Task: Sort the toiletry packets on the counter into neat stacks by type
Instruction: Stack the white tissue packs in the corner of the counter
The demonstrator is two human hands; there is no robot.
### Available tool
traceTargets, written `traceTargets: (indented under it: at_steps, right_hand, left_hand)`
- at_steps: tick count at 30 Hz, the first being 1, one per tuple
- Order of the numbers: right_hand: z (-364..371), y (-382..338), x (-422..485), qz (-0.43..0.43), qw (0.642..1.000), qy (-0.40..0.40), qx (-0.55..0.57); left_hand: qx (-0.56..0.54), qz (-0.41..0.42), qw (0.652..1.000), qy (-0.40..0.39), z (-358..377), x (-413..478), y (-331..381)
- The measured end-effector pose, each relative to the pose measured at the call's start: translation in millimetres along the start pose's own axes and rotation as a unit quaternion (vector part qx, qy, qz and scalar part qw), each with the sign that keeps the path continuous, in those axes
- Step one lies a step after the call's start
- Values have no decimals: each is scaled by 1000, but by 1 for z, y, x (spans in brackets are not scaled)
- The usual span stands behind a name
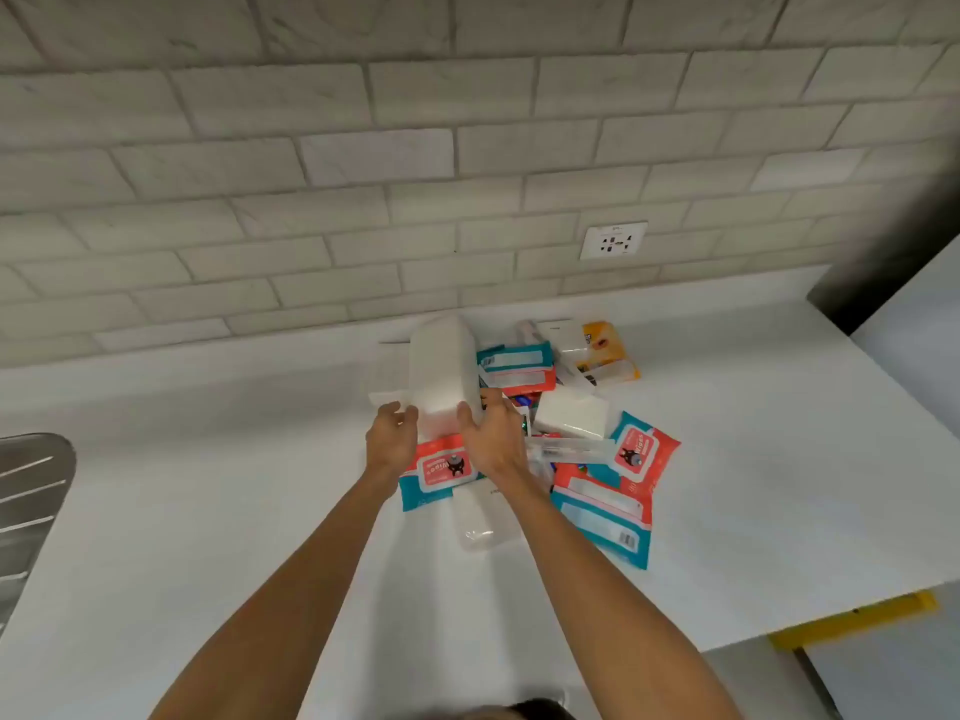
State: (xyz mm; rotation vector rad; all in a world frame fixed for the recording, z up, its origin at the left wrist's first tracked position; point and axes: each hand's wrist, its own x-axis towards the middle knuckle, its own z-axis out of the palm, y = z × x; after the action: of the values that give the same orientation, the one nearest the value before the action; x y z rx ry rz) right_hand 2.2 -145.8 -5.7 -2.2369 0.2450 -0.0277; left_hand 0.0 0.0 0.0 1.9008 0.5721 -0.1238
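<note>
None of the packets stands in a sorted stack yet; the task is at its opening stage. All items lie in one mixed heap at the back of the counter (727,459).

Findings:
- The left hand (392,436) and right hand (491,439) are set on either side of the near end of the long white pack (444,371), each grip narrow and closed against it. The pack stands on the heap's left edge; motion blur leaves it unclear whether it is lifted or resting.
- Red-and-teal wipes packets (605,511) are scattered, one partly under the hands, some face down, overlapping at odd angles.
- A yellow packet (605,350), a small white pack (571,415) and a clear packet (485,522) remain mixed in.

Outstanding, in my judgement: every type still needs separating and squaring up.
</note>
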Motion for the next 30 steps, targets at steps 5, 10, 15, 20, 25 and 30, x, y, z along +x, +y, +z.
traceTargets:
  at_steps: [5,10,15,20,25,30]
  right_hand:
    - [8,-15,18,53,998,-10,34]
    - [10,-20,27,107,990,-45,78]
    - [18,-17,27,116,987,-36,109]
    - [25,-27,6,116,986,-42,116]
    - [47,-33,-30,120,984,-81,101]
    - [64,-33,-65,100,979,-95,149]
  left_hand:
    - [-25,-27,998,-47,5,17,9]
    - [-81,-58,992,-81,10,34,-2]
    - [-77,-37,994,-69,10,29,-6]
    - [-120,-29,991,-55,-3,11,-10]
    - [-149,-31,988,-19,-24,-12,-28]
    - [-143,-33,989,-2,-52,-32,-66]
